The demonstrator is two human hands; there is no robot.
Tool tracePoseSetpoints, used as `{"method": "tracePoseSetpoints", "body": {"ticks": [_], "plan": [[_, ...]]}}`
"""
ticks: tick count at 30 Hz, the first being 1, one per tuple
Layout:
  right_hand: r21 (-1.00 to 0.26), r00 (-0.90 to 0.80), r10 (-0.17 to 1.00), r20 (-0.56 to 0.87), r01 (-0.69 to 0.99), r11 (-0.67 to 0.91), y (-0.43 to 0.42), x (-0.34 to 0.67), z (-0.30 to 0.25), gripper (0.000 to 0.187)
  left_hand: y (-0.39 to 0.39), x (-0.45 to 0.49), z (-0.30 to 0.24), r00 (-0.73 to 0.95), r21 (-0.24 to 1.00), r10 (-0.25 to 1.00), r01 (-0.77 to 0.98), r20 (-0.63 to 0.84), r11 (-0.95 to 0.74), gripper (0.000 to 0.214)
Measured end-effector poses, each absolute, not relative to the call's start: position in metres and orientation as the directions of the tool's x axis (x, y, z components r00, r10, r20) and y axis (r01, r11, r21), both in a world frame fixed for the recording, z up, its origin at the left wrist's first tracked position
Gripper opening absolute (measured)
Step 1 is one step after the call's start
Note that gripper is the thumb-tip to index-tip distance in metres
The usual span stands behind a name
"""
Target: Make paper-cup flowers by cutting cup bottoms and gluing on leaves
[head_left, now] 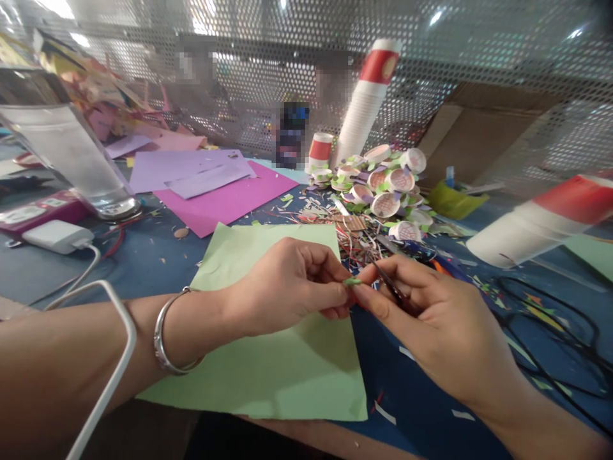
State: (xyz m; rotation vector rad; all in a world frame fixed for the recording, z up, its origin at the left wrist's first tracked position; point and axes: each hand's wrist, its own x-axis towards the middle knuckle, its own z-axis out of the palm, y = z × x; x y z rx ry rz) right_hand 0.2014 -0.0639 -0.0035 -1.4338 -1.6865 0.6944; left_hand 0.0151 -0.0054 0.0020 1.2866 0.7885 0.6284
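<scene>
My left hand and my right hand meet over a light green paper sheet on the blue table. Between the fingertips of both hands sits a tiny green paper scrap, pinched from each side. My right hand also has a thin dark tool, probably small scissors, lying across its fingers. A silver bangle circles my left wrist.
A heap of decorated paper cups and paper trimmings lies behind my hands. Stacks of red and white cups stand at the back and lie at the right. Pink and purple sheets, a clear container, a white charger and cable lie left.
</scene>
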Motion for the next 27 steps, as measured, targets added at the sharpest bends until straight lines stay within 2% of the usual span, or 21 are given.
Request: {"method": "tracePoseSetpoints", "body": {"ticks": [7, 11, 16, 22, 27], "plan": [[-0.835, 0.004, 0.974, 0.227, 0.516, 0.192, -0.0604, 0.2013, -0.005, 0.02, -0.0065, 0.0144, 0.0009, 0.563, 0.997, 0.823, 0.016, -0.074, 0.078, 0.011], [-0.819, -0.046, 0.962, 0.268, 0.516, 0.252, -0.0603, 0.1981, -0.0014, 0.012, -0.0081, 0.0142, 0.0027, 0.566, 0.999, 0.823, 0.029, -0.04, 0.029, 0.01], [-0.803, -0.07, 0.959, 0.273, 0.532, 0.267, -0.0597, 0.1973, -0.0028, 0.014, -0.0084, 0.0145, 0.001, 0.572, 0.998, 0.82, 0.044, 0.02, -0.055, 0.013], [-0.799, -0.072, 0.968, 0.239, 0.552, 0.239, -0.0582, 0.2, -0.0083, 0.017, -0.0032, 0.0126, -0.0042, 0.629, 0.986, 0.773, 0.163, -0.082, -0.027, 0.012], [-0.824, -0.085, 0.971, 0.222, 0.517, 0.233, -0.0571, 0.1993, -0.0038, 0.017, -0.0025, 0.0104, 0.001, 0.627, 0.975, 0.779, 0.176, -0.002, -0.139, 0.016]]}}
